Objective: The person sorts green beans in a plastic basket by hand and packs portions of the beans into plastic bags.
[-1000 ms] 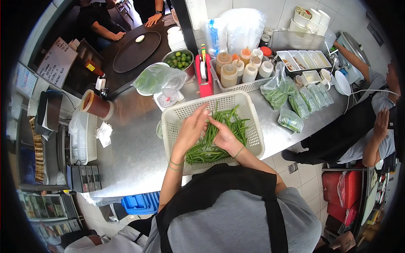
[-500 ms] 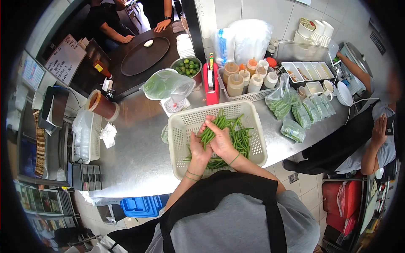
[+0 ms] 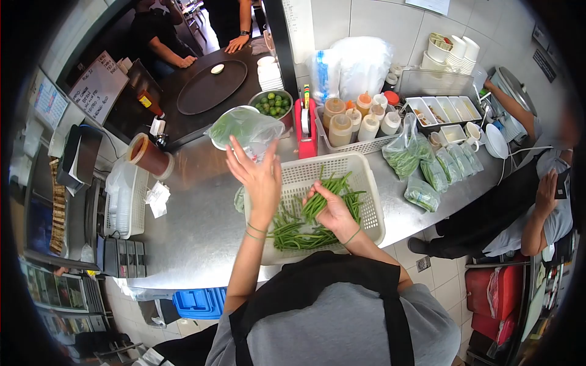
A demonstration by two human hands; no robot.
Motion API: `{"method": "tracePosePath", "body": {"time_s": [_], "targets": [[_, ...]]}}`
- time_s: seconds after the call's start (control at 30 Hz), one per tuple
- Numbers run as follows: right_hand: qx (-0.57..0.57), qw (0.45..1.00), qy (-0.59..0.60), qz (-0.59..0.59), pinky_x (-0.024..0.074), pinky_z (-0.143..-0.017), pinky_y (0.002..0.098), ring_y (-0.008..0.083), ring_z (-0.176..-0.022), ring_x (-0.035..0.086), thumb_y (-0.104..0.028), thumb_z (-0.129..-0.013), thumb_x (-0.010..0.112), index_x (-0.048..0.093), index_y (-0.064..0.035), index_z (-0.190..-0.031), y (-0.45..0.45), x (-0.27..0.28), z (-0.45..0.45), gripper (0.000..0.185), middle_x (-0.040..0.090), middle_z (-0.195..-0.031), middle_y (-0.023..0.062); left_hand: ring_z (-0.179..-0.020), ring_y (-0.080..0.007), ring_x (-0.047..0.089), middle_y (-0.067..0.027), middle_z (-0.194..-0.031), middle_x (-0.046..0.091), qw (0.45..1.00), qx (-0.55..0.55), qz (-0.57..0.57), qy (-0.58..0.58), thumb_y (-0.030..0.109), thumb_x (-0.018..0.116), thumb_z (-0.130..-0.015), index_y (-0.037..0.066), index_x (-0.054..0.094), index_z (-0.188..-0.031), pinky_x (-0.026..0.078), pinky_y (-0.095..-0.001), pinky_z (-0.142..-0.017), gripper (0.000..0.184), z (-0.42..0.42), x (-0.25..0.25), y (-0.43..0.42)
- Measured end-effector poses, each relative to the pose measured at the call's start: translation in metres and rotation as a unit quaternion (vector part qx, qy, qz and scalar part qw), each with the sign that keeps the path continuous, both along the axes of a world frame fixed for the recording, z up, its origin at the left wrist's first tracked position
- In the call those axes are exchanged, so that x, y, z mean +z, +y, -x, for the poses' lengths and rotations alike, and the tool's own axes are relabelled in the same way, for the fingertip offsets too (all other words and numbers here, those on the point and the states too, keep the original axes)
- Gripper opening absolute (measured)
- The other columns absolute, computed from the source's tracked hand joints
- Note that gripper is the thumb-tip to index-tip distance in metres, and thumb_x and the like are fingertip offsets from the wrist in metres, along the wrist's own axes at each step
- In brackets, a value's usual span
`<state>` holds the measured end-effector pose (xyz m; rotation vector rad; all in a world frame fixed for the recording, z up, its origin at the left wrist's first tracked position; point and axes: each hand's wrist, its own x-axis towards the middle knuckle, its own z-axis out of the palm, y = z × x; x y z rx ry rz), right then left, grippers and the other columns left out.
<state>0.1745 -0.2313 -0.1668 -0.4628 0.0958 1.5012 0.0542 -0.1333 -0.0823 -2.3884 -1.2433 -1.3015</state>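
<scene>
My right hand (image 3: 334, 211) is closed around a bunch of green beans (image 3: 315, 204), held over the basket. Loose green beans (image 3: 293, 235) lie in the cream perforated plastic basket (image 3: 376, 210) below it. My left hand (image 3: 259, 183) is raised above the basket's left side, fingers spread, with nothing in it. Just beyond its fingertips sits a clear plastic bag (image 3: 244, 128) with something green inside, resting on a white round dish. The small scale under the dish is mostly hidden behind my left hand.
A red tape dispenser (image 3: 306, 131) and a crate of sauce bottles (image 3: 360, 146) stand behind the basket. Bagged greens (image 3: 422, 194) lie to the right, near another person (image 3: 525, 201). A bowl of green limes (image 3: 272, 104) and a container of reddish-brown sauce (image 3: 149, 157) are farther left.
My hands were together on the beans and have separated. The left hand let go, opened and rose toward the plastic bag. The right hand keeps the beans and moved slightly right.
</scene>
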Motion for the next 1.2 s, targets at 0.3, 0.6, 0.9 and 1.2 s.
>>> {"method": "tracePosePath", "body": {"time_s": [0.3, 0.6, 0.9, 1.2], "targets": [[0.025, 0.999, 0.034, 0.024, 0.0452, -0.086, 0.0438, 0.0177, -0.084, 0.057, -0.008, -0.087, 0.059, 0.056, -0.0128, -0.101, -0.031, 0.003, -0.017, 0.015, 0.057, -0.088, 0.0021, -0.09, -0.034, 0.063, -0.0089, -0.131, 0.051, 0.997, -0.023, 0.046, -0.048, 0.003, 0.058, -0.077, 0.009, 0.057, -0.12, 0.051, -0.0445, -0.073, 0.043, 0.015, 0.032, 0.094], [0.026, 0.99, 0.005, -0.137, 0.0431, -0.088, 0.0415, 0.0165, -0.09, 0.052, -0.009, -0.09, 0.054, 0.054, -0.0127, -0.106, -0.054, 0.078, -0.037, 0.017, 0.052, -0.093, 0.0032, -0.074, -0.0038, 0.056, -0.0122, -0.135, 0.044, 0.753, -0.366, 0.424, -0.345, -0.011, 0.053, -0.072, -0.004, 0.042, -0.132, 0.047, -0.0182, -0.053, 0.061, 0.033, 0.105, 0.04], [-0.147, 0.856, -0.397, -0.295, 0.0446, -0.082, 0.0299, 0.0113, -0.09, 0.051, -0.004, -0.089, 0.054, 0.049, -0.011, -0.105, -0.021, 0.143, -0.02, 0.019, 0.052, -0.092, 0.0021, -0.065, -0.0072, 0.06, -0.0087, -0.131, 0.048, 0.629, -0.421, 0.635, -0.155, -0.012, 0.055, -0.071, 0.001, 0.034, -0.138, 0.05, -0.0201, -0.057, 0.072, 0.022, 0.023, -0.027], [0.081, 0.472, -0.858, -0.186, 0.046, -0.08, 0.0356, 0.0274, -0.093, 0.06, 0.002, -0.075, 0.058, 0.052, 0.0, -0.1, -0.001, 0.072, -0.019, 0.026, 0.059, -0.094, 0.0187, -0.06, -0.0088, 0.06, -0.0106, -0.132, 0.046, 0.644, -0.392, 0.644, -0.13, -0.014, 0.053, -0.069, 0.001, 0.034, -0.139, 0.05, -0.0219, -0.056, 0.074, 0.031, 0.014, -0.02]]}}
